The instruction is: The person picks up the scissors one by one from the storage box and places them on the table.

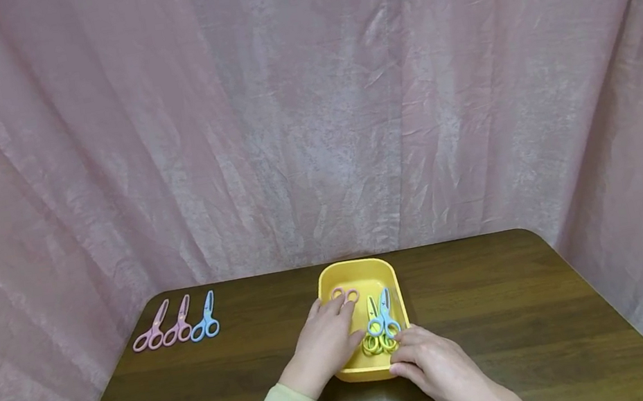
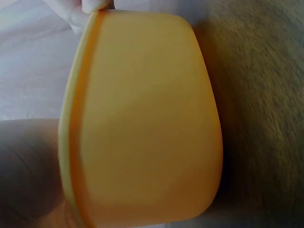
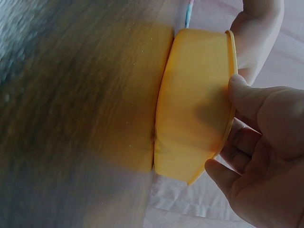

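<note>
A yellow tray [image 1: 369,374] stands on the table; my right hand [image 1: 439,364] grips its near right corner. In the right wrist view, the thumb and fingers of that hand [image 3: 270,137] are curled over the tray rim [image 3: 231,52]. My left hand [image 1: 327,340] reaches over the left side of the tray, thumb apart from the fingers. Just beyond its fingertips show the handles of pink scissors [image 1: 346,295]; their blades are hidden under the hand. Blue scissors [image 1: 385,313] lie on yellow scissors [image 1: 374,332] in the tray's right part. The left wrist view mostly shows the tray's outer wall [image 2: 147,118].
At the table's far left, two pink scissors [image 1: 154,329] [image 1: 179,323] and one pair of blue scissors [image 1: 206,318] lie in a row, handles toward me. The brown table [image 1: 503,312] has rounded far corners. A pink curtain [image 1: 309,125] hangs behind it.
</note>
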### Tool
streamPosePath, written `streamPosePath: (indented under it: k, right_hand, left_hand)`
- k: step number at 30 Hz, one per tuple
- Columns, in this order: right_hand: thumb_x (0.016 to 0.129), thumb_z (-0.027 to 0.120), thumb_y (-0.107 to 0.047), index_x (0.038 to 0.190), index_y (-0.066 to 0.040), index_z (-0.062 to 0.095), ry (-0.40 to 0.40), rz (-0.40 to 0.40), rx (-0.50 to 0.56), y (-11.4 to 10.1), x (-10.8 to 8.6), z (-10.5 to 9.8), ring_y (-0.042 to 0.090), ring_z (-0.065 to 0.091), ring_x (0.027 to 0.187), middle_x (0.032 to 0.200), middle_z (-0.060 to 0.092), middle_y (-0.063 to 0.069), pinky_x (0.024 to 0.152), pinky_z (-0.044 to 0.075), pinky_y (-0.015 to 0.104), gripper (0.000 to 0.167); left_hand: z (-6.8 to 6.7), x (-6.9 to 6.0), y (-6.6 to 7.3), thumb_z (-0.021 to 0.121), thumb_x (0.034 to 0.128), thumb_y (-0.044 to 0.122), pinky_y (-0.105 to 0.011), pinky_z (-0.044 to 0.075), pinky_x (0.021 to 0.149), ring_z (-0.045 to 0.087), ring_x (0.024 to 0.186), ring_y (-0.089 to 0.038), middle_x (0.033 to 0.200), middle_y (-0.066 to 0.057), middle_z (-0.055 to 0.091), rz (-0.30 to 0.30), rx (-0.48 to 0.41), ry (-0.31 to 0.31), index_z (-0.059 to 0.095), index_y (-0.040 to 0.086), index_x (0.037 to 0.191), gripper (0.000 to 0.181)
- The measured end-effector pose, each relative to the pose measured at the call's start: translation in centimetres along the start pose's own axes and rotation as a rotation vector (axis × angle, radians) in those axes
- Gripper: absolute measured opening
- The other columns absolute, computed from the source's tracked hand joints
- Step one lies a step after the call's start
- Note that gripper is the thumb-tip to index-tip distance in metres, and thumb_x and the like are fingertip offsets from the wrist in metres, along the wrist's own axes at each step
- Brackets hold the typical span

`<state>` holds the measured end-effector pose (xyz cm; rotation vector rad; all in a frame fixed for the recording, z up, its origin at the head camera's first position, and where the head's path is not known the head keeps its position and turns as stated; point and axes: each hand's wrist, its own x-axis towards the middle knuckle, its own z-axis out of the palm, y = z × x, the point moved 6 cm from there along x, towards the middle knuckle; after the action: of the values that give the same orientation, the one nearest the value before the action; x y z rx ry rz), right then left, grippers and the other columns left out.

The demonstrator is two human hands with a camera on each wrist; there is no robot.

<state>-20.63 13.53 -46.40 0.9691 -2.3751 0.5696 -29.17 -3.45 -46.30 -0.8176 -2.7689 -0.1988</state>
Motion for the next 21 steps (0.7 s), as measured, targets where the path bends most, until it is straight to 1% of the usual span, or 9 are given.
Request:
streamPosePath:
  k: [5, 11, 18, 21]
  right_hand:
    - [0.093, 0.087, -0.024, 0.081, -0.028, 0.075, -0.010, 0.004, -0.001, 0.0, 0.1, 0.0, 0.018, 0.070, 0.107, 0.094, 0.069, -0.016, 0.089, 0.060, 0.036, 0.018]
    - [0.094, 0.087, -0.024, 0.081, -0.028, 0.075, -0.010, 0.000, 0.001, -0.1, 0.1, 0.0, 0.018, 0.069, 0.107, 0.094, 0.069, -0.016, 0.088, 0.060, 0.036, 0.018]
    - [0.094, 0.087, -0.022, 0.081, -0.028, 0.074, -0.001, -0.010, 0.006, -0.1, 0.0, 0.0, 0.018, 0.069, 0.106, 0.093, 0.068, -0.016, 0.087, 0.059, 0.036, 0.019]
    - [0.094, 0.087, -0.023, 0.081, -0.028, 0.075, 0.000, -0.004, 0.002, -0.1, 0.0, 0.0, 0.018, 0.070, 0.107, 0.093, 0.068, -0.016, 0.089, 0.060, 0.036, 0.019]
  left_hand:
    - [0.5, 0.3, -0.1, 0.082, 0.1006, 0.040, -0.056, 0.036, 0.126, 0.061, 0.143, -0.033, 0.153, -0.019, 0.064, -0.019, 0.036, -0.028, 0.067, 0.002, 0.147, 0.062]
    - [1.0, 0.5, -0.1, 0.081, 0.1006, 0.042, -0.057, 0.035, 0.127, 0.062, 0.141, -0.032, 0.152, -0.018, 0.065, -0.024, 0.075, -0.034, 0.069, 0.004, 0.145, 0.060]
    - [1.0, 0.8, 0.2, 0.082, 0.0989, 0.044, -0.056, 0.034, 0.127, 0.065, 0.137, -0.031, 0.145, -0.016, 0.069, -0.031, 0.142, -0.040, 0.073, 0.006, 0.136, 0.055]
    - [1.2, 0.9, 0.3, 0.081, 0.0991, 0.046, -0.055, 0.032, 0.128, 0.066, 0.134, -0.031, 0.139, -0.015, 0.072, -0.051, 0.171, -0.068, 0.074, 0.007, 0.133, 0.052]
